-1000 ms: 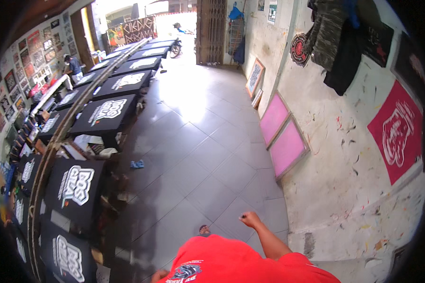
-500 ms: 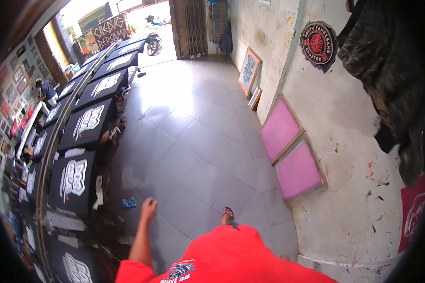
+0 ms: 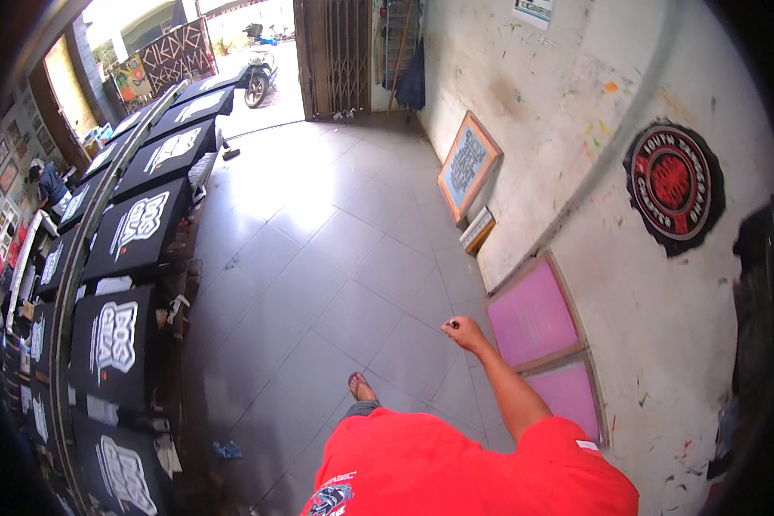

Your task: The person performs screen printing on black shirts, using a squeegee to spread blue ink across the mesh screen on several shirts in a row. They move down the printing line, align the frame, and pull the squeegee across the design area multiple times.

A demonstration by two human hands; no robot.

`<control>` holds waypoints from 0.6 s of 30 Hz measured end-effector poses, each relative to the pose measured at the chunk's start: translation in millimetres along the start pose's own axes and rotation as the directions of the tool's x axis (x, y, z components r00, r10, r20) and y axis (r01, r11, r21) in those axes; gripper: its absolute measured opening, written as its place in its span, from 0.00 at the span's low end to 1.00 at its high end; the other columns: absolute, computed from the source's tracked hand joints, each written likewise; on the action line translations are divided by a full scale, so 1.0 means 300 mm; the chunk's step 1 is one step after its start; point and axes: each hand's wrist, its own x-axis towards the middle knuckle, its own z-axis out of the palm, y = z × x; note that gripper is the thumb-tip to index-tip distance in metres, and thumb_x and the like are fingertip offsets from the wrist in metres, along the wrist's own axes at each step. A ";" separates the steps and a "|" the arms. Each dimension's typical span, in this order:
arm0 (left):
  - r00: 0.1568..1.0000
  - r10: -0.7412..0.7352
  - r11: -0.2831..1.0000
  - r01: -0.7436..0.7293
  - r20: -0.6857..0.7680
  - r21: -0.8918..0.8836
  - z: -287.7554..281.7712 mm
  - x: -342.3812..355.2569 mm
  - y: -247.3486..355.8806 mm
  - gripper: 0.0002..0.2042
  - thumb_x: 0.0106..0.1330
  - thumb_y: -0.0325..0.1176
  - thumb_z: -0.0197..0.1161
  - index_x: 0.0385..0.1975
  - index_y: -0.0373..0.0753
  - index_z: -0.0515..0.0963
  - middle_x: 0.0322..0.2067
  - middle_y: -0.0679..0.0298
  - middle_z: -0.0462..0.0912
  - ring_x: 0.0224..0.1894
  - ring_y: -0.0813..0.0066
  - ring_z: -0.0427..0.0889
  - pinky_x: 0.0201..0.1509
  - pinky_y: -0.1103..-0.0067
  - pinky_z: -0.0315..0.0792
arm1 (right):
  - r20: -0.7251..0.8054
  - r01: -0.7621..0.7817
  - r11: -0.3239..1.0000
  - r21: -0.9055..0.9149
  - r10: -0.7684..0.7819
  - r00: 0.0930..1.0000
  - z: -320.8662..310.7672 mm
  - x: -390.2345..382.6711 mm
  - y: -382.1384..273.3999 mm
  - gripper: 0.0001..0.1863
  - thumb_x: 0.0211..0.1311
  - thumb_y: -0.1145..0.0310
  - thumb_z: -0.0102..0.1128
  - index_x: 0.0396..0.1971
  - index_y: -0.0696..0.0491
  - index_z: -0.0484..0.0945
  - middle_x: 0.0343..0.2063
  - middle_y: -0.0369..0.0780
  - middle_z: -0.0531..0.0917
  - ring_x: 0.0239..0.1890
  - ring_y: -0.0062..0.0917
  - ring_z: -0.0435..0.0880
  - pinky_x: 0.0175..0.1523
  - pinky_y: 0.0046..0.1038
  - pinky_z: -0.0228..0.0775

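Observation:
My right hand hangs out in front of me with its fingers curled closed. A small dark spot shows at the fingers, too small to name. Behind the forearm, two pink framed screens lean against the wall; the farther pink screen is nearest the hand, apart from it, and the nearer pink screen is partly covered by my arm. My left hand is out of view. To my left, black T-shirts with white prints lie flat in a long row, the closest being this black T-shirt.
A long rail divides two rows of shirts. Grey floor tiles run toward a doorway with a motorcycle outside. A blue crumpled scrap lies on the floor. An orange-framed picture leans on the right wall. Another person stands far left.
I have moved forward along the aisle, one foot now ahead. My left hand has gone out of view, and my right hand has swung into view beside the pink screens.

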 end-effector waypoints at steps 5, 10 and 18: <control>0.959 0.131 0.979 -0.086 -0.250 0.183 -0.760 0.333 0.551 0.20 0.60 0.45 0.63 0.35 0.30 0.79 0.34 0.46 0.83 0.37 0.51 0.83 0.40 0.61 0.75 | 0.178 -0.073 0.976 -0.207 0.111 0.978 0.117 0.228 0.129 0.21 0.55 0.50 0.61 0.24 0.56 0.78 0.25 0.51 0.81 0.28 0.45 0.79 0.36 0.40 0.70; 0.615 0.410 0.877 -0.468 -0.674 0.107 -1.686 0.501 1.574 0.17 0.62 0.42 0.61 0.39 0.31 0.77 0.34 0.47 0.82 0.38 0.55 0.81 0.43 0.66 0.73 | 0.254 -0.215 0.919 -0.329 0.306 0.918 0.245 0.297 0.442 0.25 0.55 0.44 0.58 0.29 0.54 0.83 0.32 0.50 0.84 0.35 0.44 0.83 0.40 0.41 0.73; 0.656 0.504 0.725 -0.675 -0.563 -0.137 -2.025 0.663 2.542 0.15 0.65 0.38 0.60 0.42 0.32 0.77 0.35 0.53 0.84 0.39 0.66 0.82 0.42 0.73 0.74 | 0.433 -0.554 0.727 -0.406 0.687 0.584 0.043 1.081 0.583 0.28 0.49 0.44 0.64 0.35 0.57 0.83 0.38 0.48 0.84 0.42 0.40 0.83 0.47 0.40 0.73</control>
